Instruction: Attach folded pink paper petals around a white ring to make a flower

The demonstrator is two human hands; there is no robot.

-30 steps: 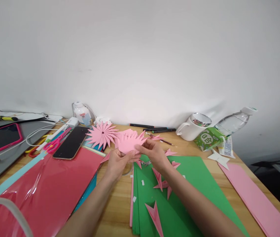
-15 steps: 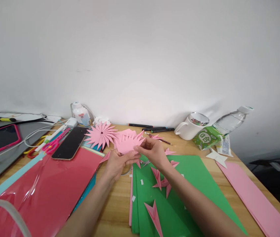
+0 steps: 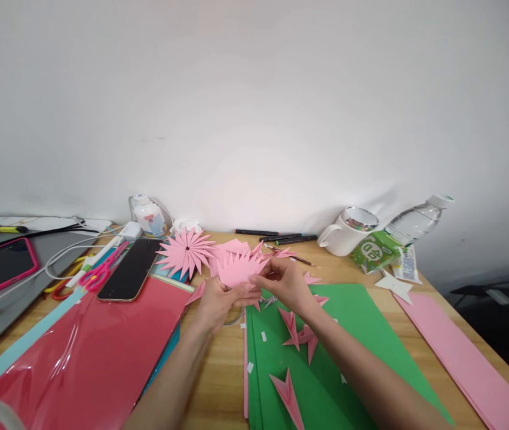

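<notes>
Between my hands is a pink folded-paper fan (image 3: 241,270) with a spiky upper edge, held up over the table. My left hand (image 3: 219,300) is closed on its lower left side, thumb across the bottom. Thumb and fingers of my right hand (image 3: 285,279) pinch its right end. Just behind the left hand lies a finished-looking pink paper star wheel (image 3: 187,248) with many points. Several loose folded pink pieces, one a pointed pink piece (image 3: 287,395), are scattered on green paper sheets (image 3: 353,334) below my right forearm.
Red plastic-wrapped paper (image 3: 97,346), a black phone (image 3: 129,270) and pink scissors (image 3: 102,269) lie left. Markers (image 3: 296,239), a white mug (image 3: 348,232), a green packet (image 3: 375,251) and a water bottle (image 3: 418,221) stand or lie along the wall. Pink paper strips (image 3: 465,364) lie right.
Both hands keep their grip on the pink paper fan and show slightly further right in the picture. The camera view has shifted a little; the table items appear otherwise unmoved.
</notes>
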